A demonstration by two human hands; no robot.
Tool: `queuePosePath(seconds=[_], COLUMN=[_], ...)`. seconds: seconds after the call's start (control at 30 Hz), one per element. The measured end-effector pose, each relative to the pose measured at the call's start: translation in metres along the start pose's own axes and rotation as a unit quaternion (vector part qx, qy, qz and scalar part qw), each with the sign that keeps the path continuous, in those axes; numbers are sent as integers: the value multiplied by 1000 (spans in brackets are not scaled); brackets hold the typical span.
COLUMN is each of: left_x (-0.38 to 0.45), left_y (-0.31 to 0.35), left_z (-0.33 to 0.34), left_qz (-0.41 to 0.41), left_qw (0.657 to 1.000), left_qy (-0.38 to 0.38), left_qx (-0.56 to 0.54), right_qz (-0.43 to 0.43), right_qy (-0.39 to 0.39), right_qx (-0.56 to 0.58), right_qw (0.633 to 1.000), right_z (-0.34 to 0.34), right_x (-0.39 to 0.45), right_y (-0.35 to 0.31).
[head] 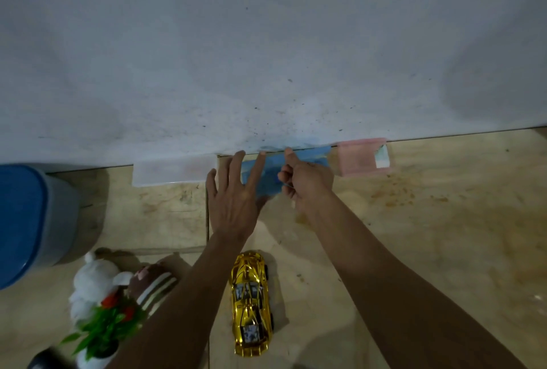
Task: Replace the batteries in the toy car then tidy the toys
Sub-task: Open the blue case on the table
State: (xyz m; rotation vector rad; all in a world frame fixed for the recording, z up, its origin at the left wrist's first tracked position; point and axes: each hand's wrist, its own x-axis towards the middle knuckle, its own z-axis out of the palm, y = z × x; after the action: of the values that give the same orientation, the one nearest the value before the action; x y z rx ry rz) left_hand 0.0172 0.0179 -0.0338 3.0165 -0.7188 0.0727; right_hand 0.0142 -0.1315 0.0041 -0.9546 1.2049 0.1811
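A tiled floor (429, 235) is seen from above, bounded at 12 o'clock by a pale wall (266, 43). Along the foot of the wall three translucent boxes are lined up: a clear box (170, 170) at 10 o'clock of the hands, a blue box (307, 157) directly beneath them, and a pink box (359, 157) at 2 o'clock, touching or almost touching the blue one. The left hand (233, 200) is held open and released, fingers spread, its fingertips laid over the left part of the blue box; whether they press on it cannot be told. The right hand (305, 182) is loosely clenched above the same box, thumb raised toward the wall, and a thin, pale, blurred item appears pinched at its curled fingers; what it is cannot be told. The gold toy car (251, 303) is left on the floor at 6 o'clock, between the two forearms, well apart from both hands and lying lengthwise toward the wall. At 7 o'clock a white plush toy (93, 283), a brown striped plush toy (154, 283) and a small potted plant (102, 330) are grouped close together. A blue-lidded grey bin (26, 226) is cut off at 9 o'clock.
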Motion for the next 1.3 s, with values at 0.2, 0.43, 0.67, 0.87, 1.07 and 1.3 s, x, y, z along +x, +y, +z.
queuePosePath(seconds=[0.2,0.43,0.67,0.87,1.07,1.3], left_x=[9,20,21,21,21,22], left_y=[-2,-8,-9,-12,-10,-10], left_z=[-6,-6,-5,-1,-6,-5], left_qz=[-5,8,6,11,5,2], left_qw=[998,997,997,997,997,997], left_qy=[-55,-70,-65,-59,-71,-71], left_qx=[17,28,41,42,42,40], right_qz=[-96,-582,-653,-652,-704,-737], right_qy=[-44,-36,-21,31,37,13], right_qx=[-96,-519,-636,-652,-600,-572], right_qw=[990,624,411,387,377,360], right_z=[-23,-70,-54,-48,-51,-56], right_x=[13,45,86,94,102,106], right_y=[-12,16,50,51,53,42])
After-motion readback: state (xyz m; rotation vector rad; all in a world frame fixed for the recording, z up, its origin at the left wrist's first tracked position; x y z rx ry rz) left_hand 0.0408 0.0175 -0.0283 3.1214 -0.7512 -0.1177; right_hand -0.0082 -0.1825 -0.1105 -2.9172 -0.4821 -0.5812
